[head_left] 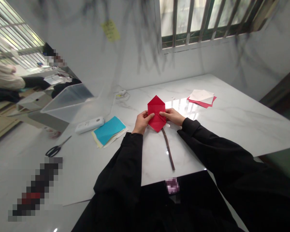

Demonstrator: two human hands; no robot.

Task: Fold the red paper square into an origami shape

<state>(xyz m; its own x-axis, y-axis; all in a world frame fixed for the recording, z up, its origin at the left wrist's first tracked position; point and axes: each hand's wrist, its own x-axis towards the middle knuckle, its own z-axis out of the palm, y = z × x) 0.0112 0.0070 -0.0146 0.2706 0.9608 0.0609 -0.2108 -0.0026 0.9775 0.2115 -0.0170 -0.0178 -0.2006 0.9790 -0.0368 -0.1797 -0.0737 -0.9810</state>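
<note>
Left hand (141, 122) and right hand (174, 116) are both closed on the same thing, a folded red paper (156, 109), pinching it from either side with thumbs on the front and fingers mostly out of sight behind. What matters most here, imo, is how it lines up with the brown stick (168, 146). Paper's long axis runs away from the person, one pointy end at the far side, the other aimed back at the body. Stick lies on the near side of the hands, top end right by the paper's lower right edge, then heads toward the near edge of the bench (227, 129), leaning a bit right. Right hand's the nearer one to that top end. Can't tell if the stick actually touches the paper or goes under it. As for the paper itself, it's smack between the two hands, over the bench. Blue sheet (110, 130) and scissors (55, 150) are off left, well apart.
</note>
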